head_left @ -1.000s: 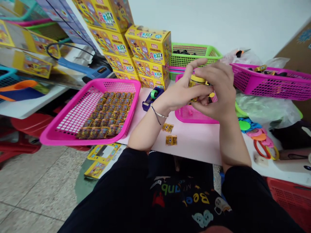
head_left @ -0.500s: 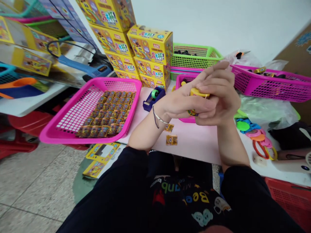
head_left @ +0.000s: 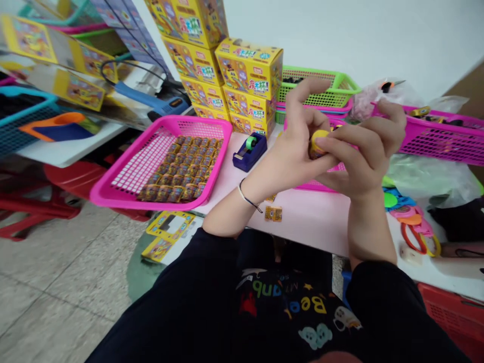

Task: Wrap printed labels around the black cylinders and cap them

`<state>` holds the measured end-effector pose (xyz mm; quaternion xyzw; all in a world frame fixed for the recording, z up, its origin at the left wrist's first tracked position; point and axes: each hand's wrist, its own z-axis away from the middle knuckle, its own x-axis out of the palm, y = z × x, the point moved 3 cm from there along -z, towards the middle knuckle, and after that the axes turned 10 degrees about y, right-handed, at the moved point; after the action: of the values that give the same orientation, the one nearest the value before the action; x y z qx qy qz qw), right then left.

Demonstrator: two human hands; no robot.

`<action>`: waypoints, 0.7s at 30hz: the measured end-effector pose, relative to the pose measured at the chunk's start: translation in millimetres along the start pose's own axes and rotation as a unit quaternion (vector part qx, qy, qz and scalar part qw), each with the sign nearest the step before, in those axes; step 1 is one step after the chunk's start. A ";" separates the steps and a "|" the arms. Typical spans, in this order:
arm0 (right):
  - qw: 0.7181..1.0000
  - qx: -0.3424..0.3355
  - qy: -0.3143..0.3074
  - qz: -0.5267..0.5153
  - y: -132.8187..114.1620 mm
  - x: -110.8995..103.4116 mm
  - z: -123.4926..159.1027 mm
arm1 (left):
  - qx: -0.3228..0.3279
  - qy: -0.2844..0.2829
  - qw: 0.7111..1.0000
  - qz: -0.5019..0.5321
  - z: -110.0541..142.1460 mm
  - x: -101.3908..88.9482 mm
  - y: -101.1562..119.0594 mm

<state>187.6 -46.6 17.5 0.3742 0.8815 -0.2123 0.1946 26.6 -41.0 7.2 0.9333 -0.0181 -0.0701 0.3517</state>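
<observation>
Fingers of both hands meet at one small cup, held up over the table. On the left hand, the grasp is drawn in around the cup, with the thumb stretched along its near side; the forefinger stands up in a hook, clear of it. On the right hand, the digits are half bent and fanned, one tip resting against the cup's yellow lid and another finger raised off it. The right thumb's tip is hidden, so whether that hand also grips the cup I cannot tell.

A thin band circles the left wrist. Behind and below the hands lies a pink basket, mostly covered by them. Nearer the body, a packet lies flat on the table, with part of another showing just beyond, beside the wrist.

Left of the forearm sits a tape dispenser, then a pink tray with rows of similar cups packed toward its right side. Yellow boxes are stacked behind, next to a green basket. Farther right are another pink basket, a clear bag below it, and coloured rings near the table's edge.
</observation>
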 end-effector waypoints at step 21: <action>0.981 -0.171 -0.065 0.069 -22.0 47.9 22.3 | -0.424 -0.090 0.692 -0.577 93.0 -338.1 -26.1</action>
<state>144.5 -44.4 -20.2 0.3812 0.8621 -0.0684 0.3267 -321.8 -54.1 -39.2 0.5010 0.5238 -0.3433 0.5973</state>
